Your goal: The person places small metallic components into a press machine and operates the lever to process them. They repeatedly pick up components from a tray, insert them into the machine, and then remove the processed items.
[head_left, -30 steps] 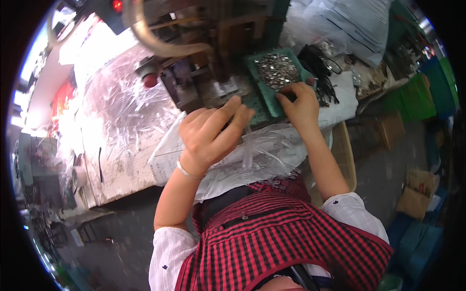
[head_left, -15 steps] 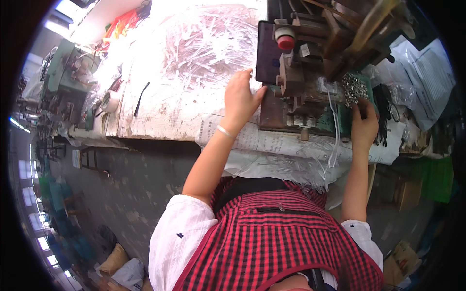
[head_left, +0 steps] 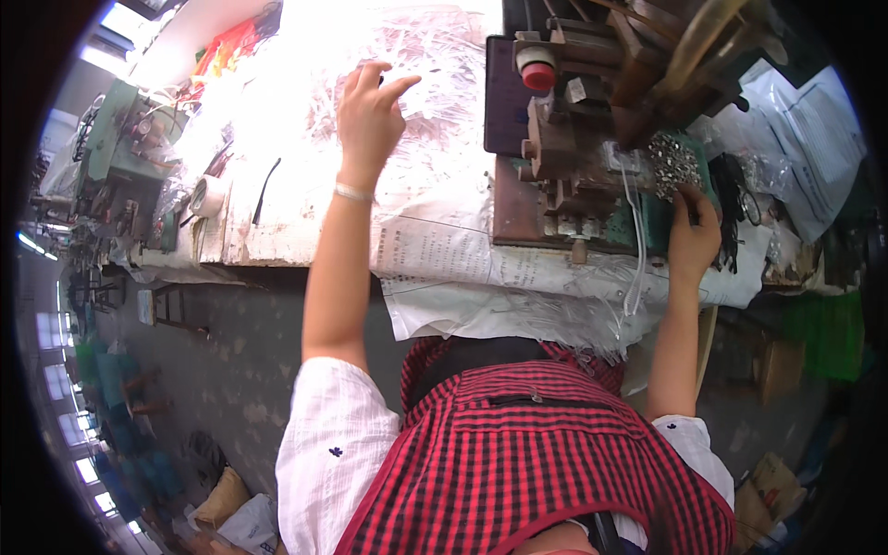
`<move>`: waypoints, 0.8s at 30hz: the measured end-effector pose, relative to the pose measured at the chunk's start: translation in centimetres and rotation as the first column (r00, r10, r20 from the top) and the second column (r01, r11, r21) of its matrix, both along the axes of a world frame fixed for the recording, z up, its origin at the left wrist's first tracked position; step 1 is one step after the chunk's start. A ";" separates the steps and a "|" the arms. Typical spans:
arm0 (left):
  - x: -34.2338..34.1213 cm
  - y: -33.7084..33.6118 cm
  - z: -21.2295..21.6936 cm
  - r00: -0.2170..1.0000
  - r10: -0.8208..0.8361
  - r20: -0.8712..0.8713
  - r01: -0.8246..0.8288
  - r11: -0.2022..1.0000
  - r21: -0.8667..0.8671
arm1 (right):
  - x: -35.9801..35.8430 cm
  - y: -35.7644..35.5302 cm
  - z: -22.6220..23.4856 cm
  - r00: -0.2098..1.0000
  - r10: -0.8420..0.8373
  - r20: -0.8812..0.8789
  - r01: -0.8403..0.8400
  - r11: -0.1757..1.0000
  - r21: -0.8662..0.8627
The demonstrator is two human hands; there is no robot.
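My left fingers [head_left: 393,90] were spread loosely, holding nothing, over the heap of clear plastic strips [head_left: 407,46] on the paper-covered surface [head_left: 435,250]. My right fingers [head_left: 689,199] were curled at the pile of small silvery metal parts [head_left: 673,162] in the green tray [head_left: 659,227]; I could not tell if they gripped any. Between my hands stood the brown metal press machine with a red button [head_left: 573,139].

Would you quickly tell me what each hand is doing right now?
Left hand: open, fingers spread over the clear plastic strips, holding nothing visible.
Right hand: fingers curled at the tray of metal parts; grip cannot be told.
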State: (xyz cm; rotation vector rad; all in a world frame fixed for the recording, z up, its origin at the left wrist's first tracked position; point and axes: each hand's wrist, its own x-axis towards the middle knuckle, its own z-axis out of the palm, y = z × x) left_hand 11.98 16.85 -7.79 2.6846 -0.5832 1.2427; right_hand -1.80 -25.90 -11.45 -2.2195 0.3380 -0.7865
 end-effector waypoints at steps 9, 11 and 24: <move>-0.9 -1.7 2.5 0.963 -0.147 -0.227 0.086 0.963 -0.257 | -0.9 4.2 7.5 0.917 0.329 0.227 -0.350 0.935 0.057; -3.7 -3.5 1.9 0.957 -0.245 -0.157 0.112 0.809 -0.577 | 1.3 6.3 8.2 0.865 0.385 0.322 -0.416 0.909 0.030; -14.5 -13.8 7.0 0.799 -0.583 0.146 0.579 0.682 -0.447 | 0.1 9.9 10.5 0.836 0.366 0.408 -0.548 0.513 0.661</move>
